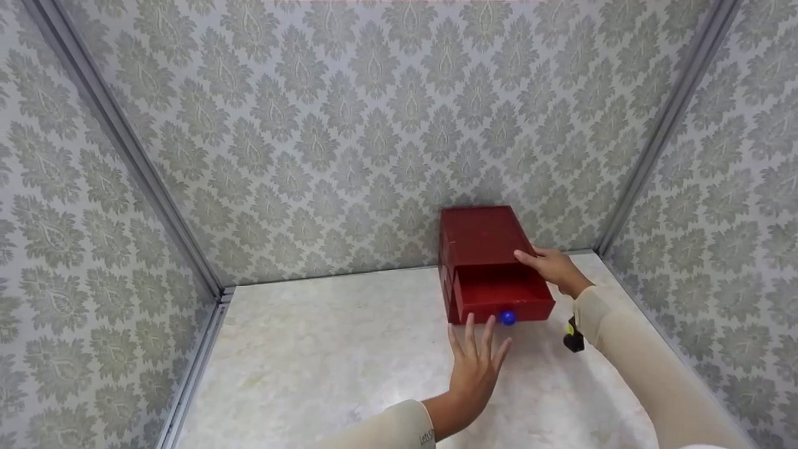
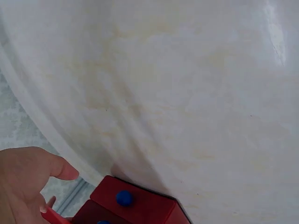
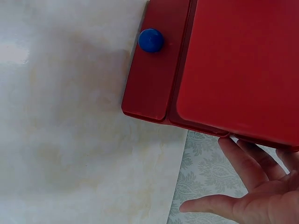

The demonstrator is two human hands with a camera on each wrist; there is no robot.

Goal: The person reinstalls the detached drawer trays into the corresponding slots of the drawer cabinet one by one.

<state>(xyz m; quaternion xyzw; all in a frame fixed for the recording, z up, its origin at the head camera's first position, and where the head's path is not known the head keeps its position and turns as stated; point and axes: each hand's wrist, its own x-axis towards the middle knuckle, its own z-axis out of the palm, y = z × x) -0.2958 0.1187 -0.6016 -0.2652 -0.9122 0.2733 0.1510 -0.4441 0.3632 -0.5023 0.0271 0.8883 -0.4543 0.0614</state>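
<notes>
A red drawer cabinet (image 1: 483, 234) stands near the back wall, its upper drawer (image 1: 505, 287) pulled out. On the drawer's front is a blue knob (image 1: 508, 318). My left hand (image 1: 475, 374) has its fingers straight and spread, with the fingertips right at the drawer front. My right hand (image 1: 558, 271) is at the cabinet's right side, its fingertips (image 3: 227, 142) against the red side and its thumb apart in the right wrist view. Below the pulled-out drawer, the right wrist view has a lower drawer (image 3: 149, 88) with its own blue knob (image 3: 151, 40), pushed in.
A small black and yellow object (image 1: 573, 335) lies on the table (image 1: 312, 349) just right of the cabinet, near my right sleeve. Patterned walls (image 1: 374, 125) rise behind and on both sides, with grey metal strips (image 1: 206, 280) along the corners.
</notes>
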